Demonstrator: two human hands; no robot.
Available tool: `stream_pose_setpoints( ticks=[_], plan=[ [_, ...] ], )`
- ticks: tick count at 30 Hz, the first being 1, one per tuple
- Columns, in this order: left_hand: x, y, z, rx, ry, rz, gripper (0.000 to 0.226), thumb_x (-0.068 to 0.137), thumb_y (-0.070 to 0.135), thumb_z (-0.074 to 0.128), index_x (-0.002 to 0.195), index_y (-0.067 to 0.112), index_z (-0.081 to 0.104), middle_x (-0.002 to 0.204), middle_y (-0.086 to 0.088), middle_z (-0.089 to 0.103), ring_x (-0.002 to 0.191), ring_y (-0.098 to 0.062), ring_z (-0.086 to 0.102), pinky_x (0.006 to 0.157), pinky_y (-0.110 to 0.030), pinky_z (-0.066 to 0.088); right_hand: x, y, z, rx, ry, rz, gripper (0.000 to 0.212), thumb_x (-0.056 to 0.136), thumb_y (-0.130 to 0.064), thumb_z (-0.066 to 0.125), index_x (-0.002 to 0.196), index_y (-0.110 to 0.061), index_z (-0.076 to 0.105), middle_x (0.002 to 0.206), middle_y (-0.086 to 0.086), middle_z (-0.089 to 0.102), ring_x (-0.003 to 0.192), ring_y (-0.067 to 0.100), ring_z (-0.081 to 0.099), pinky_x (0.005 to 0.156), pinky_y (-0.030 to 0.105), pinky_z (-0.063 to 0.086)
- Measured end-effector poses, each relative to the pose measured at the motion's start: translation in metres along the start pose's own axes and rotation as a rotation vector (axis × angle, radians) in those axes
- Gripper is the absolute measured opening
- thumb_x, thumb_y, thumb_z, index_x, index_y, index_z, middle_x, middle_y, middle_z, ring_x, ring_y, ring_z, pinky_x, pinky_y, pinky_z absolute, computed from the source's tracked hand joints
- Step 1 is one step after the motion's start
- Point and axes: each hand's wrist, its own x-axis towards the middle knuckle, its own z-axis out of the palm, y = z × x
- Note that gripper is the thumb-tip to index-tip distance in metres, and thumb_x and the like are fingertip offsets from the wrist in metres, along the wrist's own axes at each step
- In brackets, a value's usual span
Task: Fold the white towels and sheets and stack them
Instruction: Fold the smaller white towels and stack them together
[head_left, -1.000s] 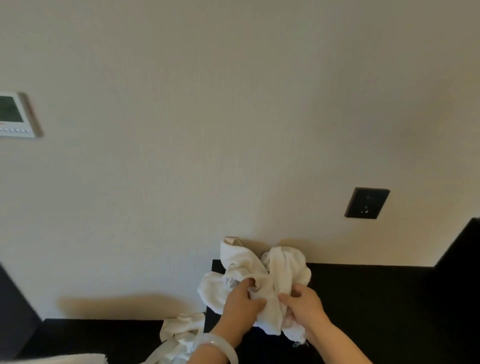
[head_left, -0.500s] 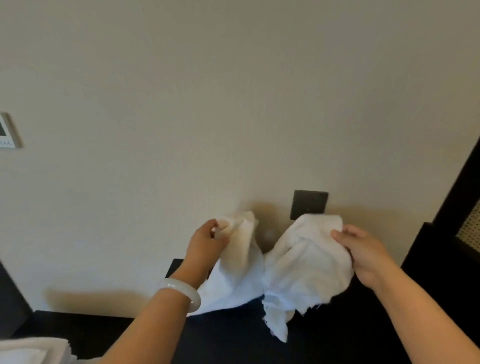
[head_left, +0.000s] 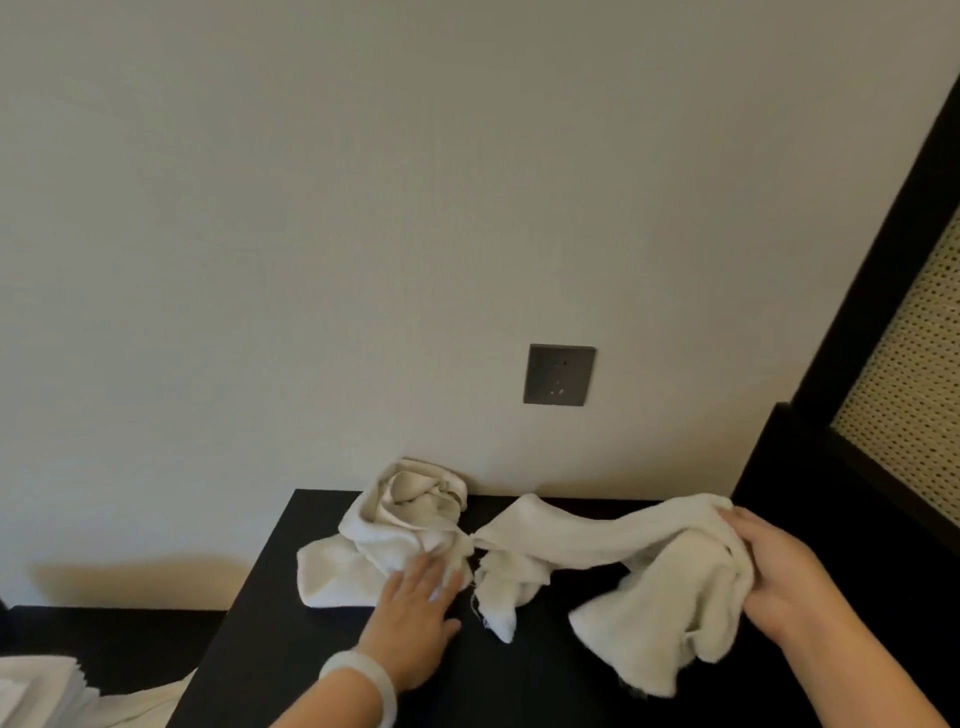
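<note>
Head view: left hand (head_left: 415, 621) flat, fingers straight, pressing crumpled towel (head_left: 382, 540) onto black table (head_left: 545, 686). Right hand (head_left: 779, 577) clutches bunched end of second towel (head_left: 587, 540), which trails toward the first.

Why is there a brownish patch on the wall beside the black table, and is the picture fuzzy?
Head view: the brownish patch is a soft shadow on the wall, left of the black table; head view again: the stretched towel and the right hand gripping it look slightly soft, while the wall socket looks crisper.
</note>
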Motion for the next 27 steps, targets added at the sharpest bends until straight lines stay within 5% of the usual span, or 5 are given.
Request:
stream_pose_setpoints(
  ticks=[4, 9, 17, 21, 27],
  plan=[
    [0.024, -0.009, -0.017, 0.017, 0.061, -0.186, 0.063, 0.103, 0.035, 0.038, 0.157, 0.019, 0.011, 0.163, -0.007, 0.011, 0.151, -0.028, 0.007, 0.120, -0.044, 0.014, -0.007, 0.004, -0.001, -0.306, -0.135, -0.008, 0.039, 0.082, -0.008, 0.072, 0.119, -0.008, 0.060, 0.108, 0.018, 0.071, 0.097, 0.033, 0.070, 0.078, 0.047, 0.057],
    [0.050, 0.039, -0.036, -0.124, 0.219, -0.072, 0.041, 0.098, 0.033, 0.049, 0.136, 0.019, 0.043, 0.139, -0.002, 0.046, 0.125, -0.019, 0.046, 0.103, -0.032, 0.041, -0.007, 0.012, 0.003, -0.819, 0.062, -0.194, 0.075, 0.077, 0.010, 0.073, 0.140, -0.019, 0.044, 0.132, 0.005, 0.053, 0.121, 0.026, 0.053, 0.100, 0.047, 0.048],
    [0.083, 0.059, -0.028, -0.572, 0.135, -0.235, 0.064, 0.095, 0.032, 0.059, 0.152, 0.024, 0.029, 0.147, -0.005, 0.039, 0.133, -0.027, 0.040, 0.108, -0.037, 0.037, 0.001, -0.009, 0.015, -1.142, 0.062, -0.572, 0.009, 0.097, -0.021, 0.057, 0.088, -0.021, 0.059, 0.097, -0.004, 0.056, 0.081, 0.004, 0.051, 0.067, 0.026, 0.041],
    [0.088, 0.048, -0.043, -0.644, 0.090, -0.164, 0.014, 0.100, 0.020, 0.048, 0.103, 0.020, 0.061, 0.099, 0.001, 0.062, 0.087, -0.012, 0.056, 0.083, -0.026, 0.050, -0.006, -0.036, 0.018, -1.013, 0.153, -0.639, 0.013, 0.098, -0.035, 0.057, 0.093, -0.027, 0.065, 0.087, -0.008, 0.064, 0.080, 0.009, 0.057, 0.069, 0.030, 0.043],
    [0.070, 0.042, -0.129, -1.006, 0.460, 0.035, 0.019, 0.096, 0.022, 0.058, 0.077, 0.026, 0.059, 0.065, 0.014, 0.060, 0.059, 0.003, 0.051, 0.057, -0.012, 0.038, -0.003, -0.082, 0.039, -0.917, 0.209, -0.636, 0.006, 0.090, -0.034, 0.068, 0.084, -0.031, 0.066, 0.085, -0.008, 0.063, 0.075, 0.006, 0.055, 0.055, 0.023, 0.037]
  ],
)
